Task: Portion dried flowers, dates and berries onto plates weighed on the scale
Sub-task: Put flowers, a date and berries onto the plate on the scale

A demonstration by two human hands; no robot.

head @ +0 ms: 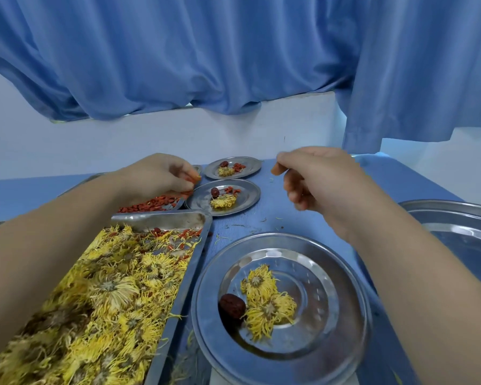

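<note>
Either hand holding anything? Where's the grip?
Left hand pinches a few red berries between its fingertips. Right hand: blurred, cannot tell.

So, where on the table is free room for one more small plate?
Bare tabletop lies between the middle plate, the near plate and the basin, below the right hand. Left is crowded: flower tray, berry tray and left hand pinching berries.

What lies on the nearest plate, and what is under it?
The plate holds only dried flowers and one date. Beneath it only a white edge peeks out, so whatever it sits on is mostly covered.
</note>
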